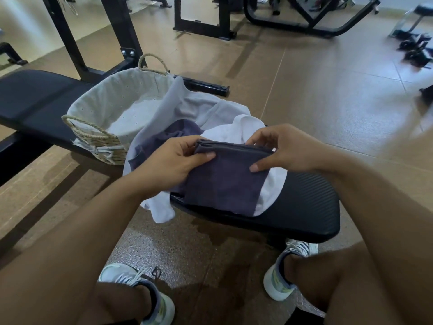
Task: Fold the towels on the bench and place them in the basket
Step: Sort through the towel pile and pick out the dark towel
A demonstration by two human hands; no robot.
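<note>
Hands: left hand (173, 158) and right hand (281, 148) each pinch the folded dark towel's (225, 184) top edge | towel lies over white towels (234, 130) on bench (304, 207) | basket (117, 109) sits left

Both hands, left grip (178, 158) and right grip (278, 148), pinched a folded dark towel (225, 181); beyond them sat a basket (93, 134) on the surface (304, 207).
</note>
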